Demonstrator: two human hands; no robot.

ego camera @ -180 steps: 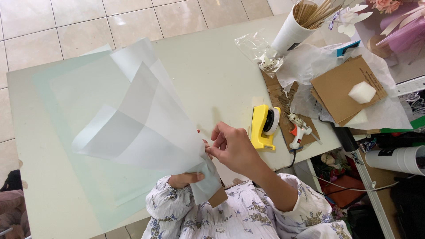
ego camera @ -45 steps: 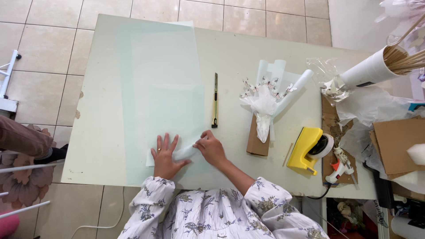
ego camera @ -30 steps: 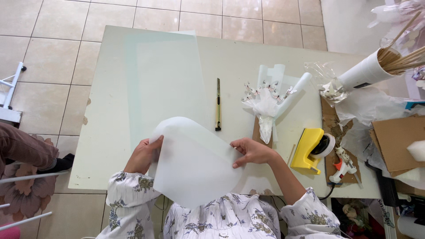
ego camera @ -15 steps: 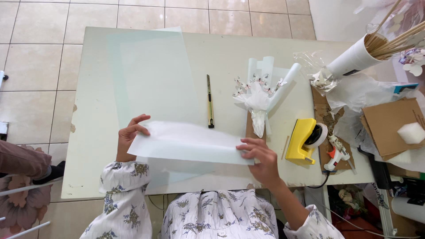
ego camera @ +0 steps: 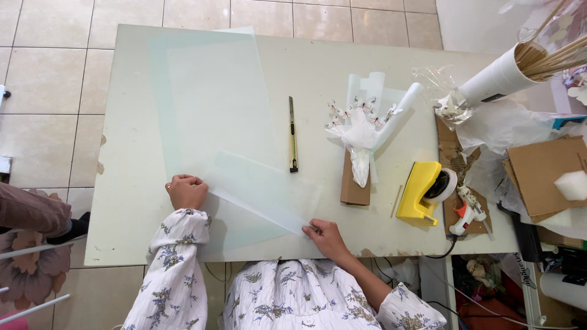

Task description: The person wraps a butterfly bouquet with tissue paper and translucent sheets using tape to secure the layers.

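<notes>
A pale translucent sheet (ego camera: 263,189) lies folded flat on the white table (ego camera: 128,201), on top of larger sheets (ego camera: 208,98) of the same pale green film. My left hand (ego camera: 186,190) is curled into a fist and presses on the sheet's left corner. My right hand (ego camera: 325,235) pinches the sheet's lower right corner near the table's front edge. A yellow utility knife (ego camera: 292,135) lies just beyond the sheet.
A small wrapped bouquet (ego camera: 362,131) rests on a cardboard piece at centre right. A yellow tape dispenser (ego camera: 423,192) and a glue gun (ego camera: 468,211) sit to the right. A white tube of sticks (ego camera: 507,70), cardboard (ego camera: 541,174) and crumpled wrap crowd the right end.
The sheet, lifted and curved a second ago, has been folded and laid down flat. Both hands moved apart to its opposite corners and now press it on the table.
</notes>
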